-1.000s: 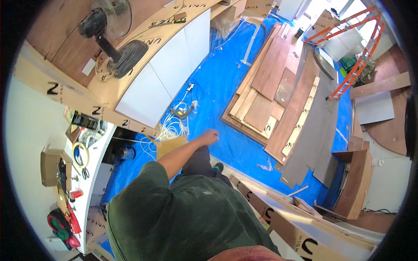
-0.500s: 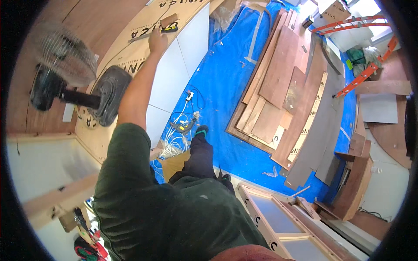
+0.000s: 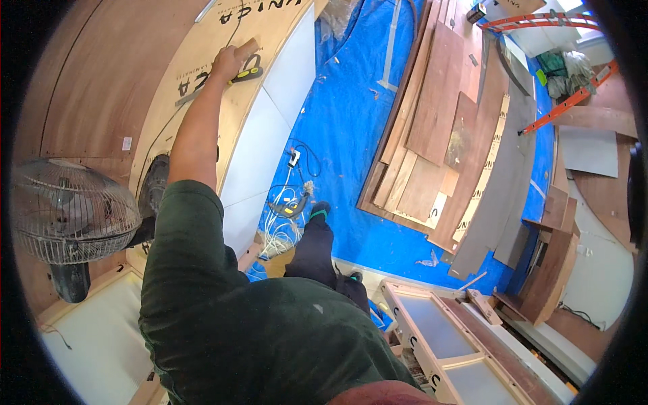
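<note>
My left hand (image 3: 227, 63), arm stretched forward, is closed round a small brown wooden block (image 3: 249, 48). It is over a tan printed board surface (image 3: 275, 42) at the upper left. Beside the hand, on that surface, lies a tool with a yellow-and-black handle (image 3: 247, 75). A grey metal strip (image 3: 189, 99) shows on the other side of my forearm; it looks like the tool's blade, but the arm hides the part between. My right hand is out of view.
A fan (image 3: 77, 210) stands at the left. White cables and a power strip (image 3: 294, 159) lie on the blue sheet (image 3: 351, 135) near my foot. Stacked wooden boards (image 3: 432, 135) cover the right, with an orange ladder (image 3: 570, 106) beyond. Framed panels (image 3: 439, 334) stand at lower right.
My left hand has closed round the wooden block, which now sits farther from the tool's handle. The whole view has shifted, bringing the fan lower at the left.
</note>
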A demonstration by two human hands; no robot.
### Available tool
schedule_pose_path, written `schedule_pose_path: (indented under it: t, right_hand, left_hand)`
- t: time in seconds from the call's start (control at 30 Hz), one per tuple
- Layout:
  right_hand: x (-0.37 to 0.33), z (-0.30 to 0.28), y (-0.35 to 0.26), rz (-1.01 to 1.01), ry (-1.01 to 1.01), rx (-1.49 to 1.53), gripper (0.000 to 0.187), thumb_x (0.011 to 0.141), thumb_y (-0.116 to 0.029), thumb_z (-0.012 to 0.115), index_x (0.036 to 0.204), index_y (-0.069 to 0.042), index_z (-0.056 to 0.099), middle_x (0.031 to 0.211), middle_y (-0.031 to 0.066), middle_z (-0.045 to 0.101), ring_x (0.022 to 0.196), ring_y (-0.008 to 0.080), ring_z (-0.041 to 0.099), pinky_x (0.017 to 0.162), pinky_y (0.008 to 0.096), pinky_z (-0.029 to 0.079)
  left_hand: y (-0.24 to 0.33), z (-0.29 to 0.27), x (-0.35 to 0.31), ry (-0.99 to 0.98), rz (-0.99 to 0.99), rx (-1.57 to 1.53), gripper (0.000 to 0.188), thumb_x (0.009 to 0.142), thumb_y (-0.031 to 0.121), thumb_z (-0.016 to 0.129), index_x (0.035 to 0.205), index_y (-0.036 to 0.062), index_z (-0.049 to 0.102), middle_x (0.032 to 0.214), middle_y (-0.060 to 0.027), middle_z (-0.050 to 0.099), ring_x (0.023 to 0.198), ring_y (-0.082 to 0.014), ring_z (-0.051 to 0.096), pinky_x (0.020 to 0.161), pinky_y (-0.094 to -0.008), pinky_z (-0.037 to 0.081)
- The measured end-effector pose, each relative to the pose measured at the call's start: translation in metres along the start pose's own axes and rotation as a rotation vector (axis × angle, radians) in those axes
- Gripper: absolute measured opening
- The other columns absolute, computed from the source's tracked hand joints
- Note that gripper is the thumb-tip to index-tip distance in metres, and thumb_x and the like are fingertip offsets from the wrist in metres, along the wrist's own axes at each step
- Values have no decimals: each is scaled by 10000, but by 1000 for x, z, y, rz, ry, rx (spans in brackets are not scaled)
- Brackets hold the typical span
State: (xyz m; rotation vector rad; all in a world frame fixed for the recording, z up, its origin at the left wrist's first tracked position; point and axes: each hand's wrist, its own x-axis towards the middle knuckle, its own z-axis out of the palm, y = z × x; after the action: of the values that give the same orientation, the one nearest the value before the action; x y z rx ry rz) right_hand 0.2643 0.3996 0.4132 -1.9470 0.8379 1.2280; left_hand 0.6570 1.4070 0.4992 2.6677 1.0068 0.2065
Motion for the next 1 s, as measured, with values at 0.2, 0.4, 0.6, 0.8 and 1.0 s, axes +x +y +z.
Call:
schedule_pose_path:
  t: [0.2,0.4,0.6,0.8,1.0]
  right_hand:
    - [5,-7,-27,-326,106,-49,375,1023,-390,647,938,-31,711,780,87,680,671,156,671,625,345,532]
    - [-76,-31,-309,-929,471,20,223,1003,-148,680,1160,8,711,1048,152,716,961,230,694,857,351,550]
    - [-302,-95,-363,-1551,565,270,379,973,-259,724,1260,-15,681,1183,144,651,1023,233,644,904,345,510]
    - [-373,-115,-208,-1340,727,73,391,876,-199,796,1226,-50,707,1151,126,665,955,241,674,815,373,541]
    - [-381,-121,-35,-1267,841,200,286,889,-92,781,1171,-55,745,1125,104,657,951,224,638,775,336,541]
  left_hand:
    - [102,-33,-49,213,386,-309,589,854,55,750,1418,62,581,1288,-191,649,1141,-392,652,990,-443,526]
    - [324,-90,-262,251,1165,-770,882,764,-91,794,1540,107,424,1260,-179,675,1090,-340,686,932,-434,569]
    - [450,-141,-425,161,1807,-1031,739,755,-8,816,1420,132,524,1257,-159,673,1030,-348,679,843,-423,592]
    - [500,-170,-575,-14,2114,-978,670,780,84,821,1376,273,580,1242,-91,658,993,-274,653,757,-347,593]
    - [541,-157,-733,-221,2390,-970,679,759,79,819,1379,247,598,1227,-84,654,975,-270,646,716,-362,603]
